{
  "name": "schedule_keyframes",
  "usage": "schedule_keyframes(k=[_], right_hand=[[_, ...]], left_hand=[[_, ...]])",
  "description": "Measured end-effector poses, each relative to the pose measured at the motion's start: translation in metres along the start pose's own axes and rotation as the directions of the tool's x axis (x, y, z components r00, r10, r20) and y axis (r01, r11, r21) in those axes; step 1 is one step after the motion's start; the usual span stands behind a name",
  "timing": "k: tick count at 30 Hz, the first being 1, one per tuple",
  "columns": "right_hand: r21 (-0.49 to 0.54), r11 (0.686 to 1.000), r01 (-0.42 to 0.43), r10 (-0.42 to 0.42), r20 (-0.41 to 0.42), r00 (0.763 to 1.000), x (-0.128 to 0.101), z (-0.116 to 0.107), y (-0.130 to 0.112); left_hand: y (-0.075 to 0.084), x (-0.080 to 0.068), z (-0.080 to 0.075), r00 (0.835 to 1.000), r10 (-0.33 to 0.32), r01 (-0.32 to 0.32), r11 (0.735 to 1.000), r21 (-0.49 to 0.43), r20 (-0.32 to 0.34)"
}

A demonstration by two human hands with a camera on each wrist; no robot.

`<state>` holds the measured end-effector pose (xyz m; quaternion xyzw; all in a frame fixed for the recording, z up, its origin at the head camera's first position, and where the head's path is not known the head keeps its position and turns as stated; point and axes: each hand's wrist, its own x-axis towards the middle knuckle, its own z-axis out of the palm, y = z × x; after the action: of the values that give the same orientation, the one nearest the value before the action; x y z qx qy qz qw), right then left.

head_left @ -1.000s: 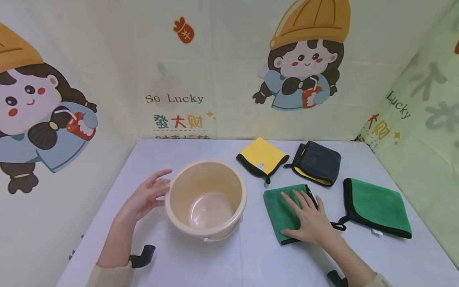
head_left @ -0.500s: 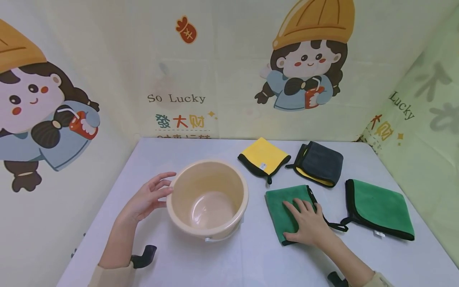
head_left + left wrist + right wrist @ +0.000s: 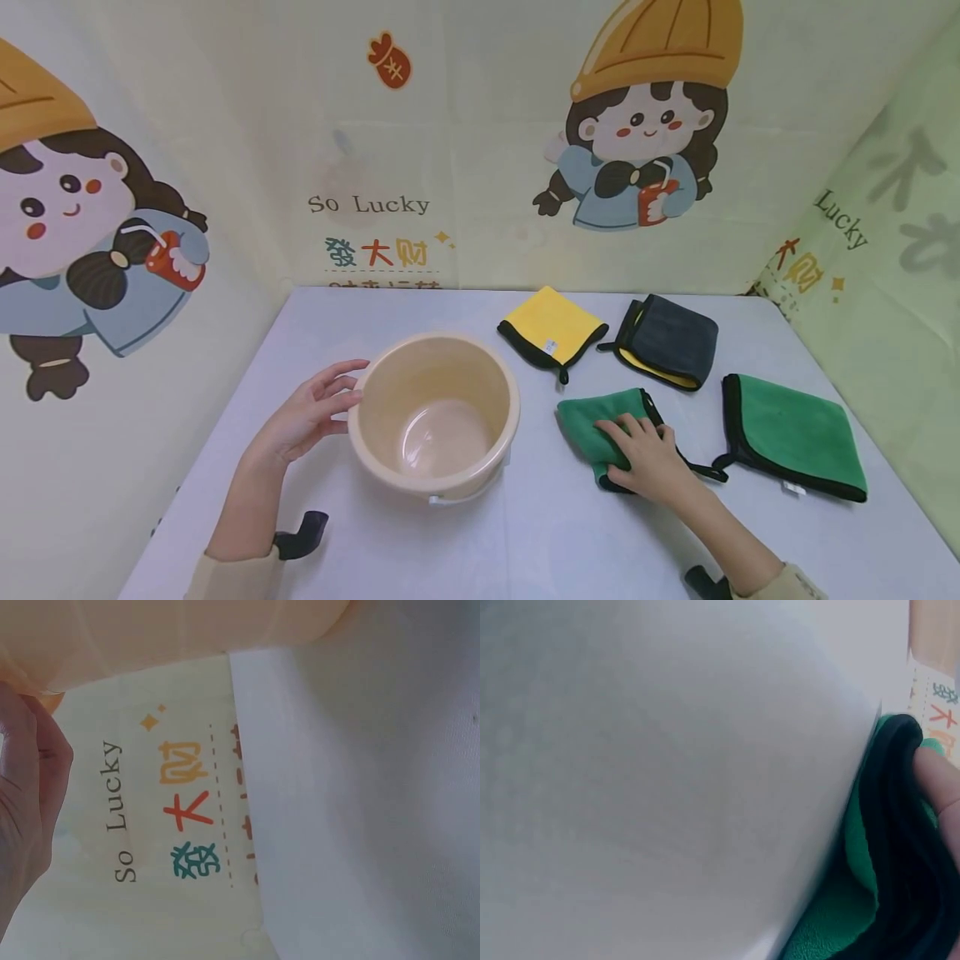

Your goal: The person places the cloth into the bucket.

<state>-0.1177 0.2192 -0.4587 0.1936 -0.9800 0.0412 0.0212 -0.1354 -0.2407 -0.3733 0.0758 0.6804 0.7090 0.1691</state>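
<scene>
On the desk (image 3: 525, 542), right of the bucket (image 3: 433, 414), we see the right hand (image 3: 647, 461) gripping a green cloth (image 3: 600, 421), fingers curled and bunching it. The left hand (image 3: 309, 412) rests against the bucket's left rim, fingers relaxed and straight. Another green cloth (image 3: 797, 433) lies just right; a yellow cloth (image 3: 551, 325) and a dark cloth (image 3: 667, 340) lie behind.
</scene>
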Motion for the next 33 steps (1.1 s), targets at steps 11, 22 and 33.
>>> schedule_keyframes(k=[11, 22, 33], right_hand=[[-0.040, 0.998, 0.047, -0.049, -0.036, 0.998, 0.002, 0.004, 0.000], [-0.039, 0.998, 0.039, -0.042, -0.081, 0.996, 0.005, -0.004, 0.002], [-0.057, 0.990, 0.128, -0.137, -0.222, 0.965, 0.025, -0.042, -0.004]], left_hand=[[0.001, 0.001, 0.000, 1.000, 0.009, -0.009, 1.000, -0.002, 0.013], [0.000, 0.004, 0.000, 1.000, -0.001, 0.001, 1.000, 0.015, 0.006], [0.000, 0.004, -0.002, 1.000, -0.005, 0.005, 0.999, 0.036, 0.002]])
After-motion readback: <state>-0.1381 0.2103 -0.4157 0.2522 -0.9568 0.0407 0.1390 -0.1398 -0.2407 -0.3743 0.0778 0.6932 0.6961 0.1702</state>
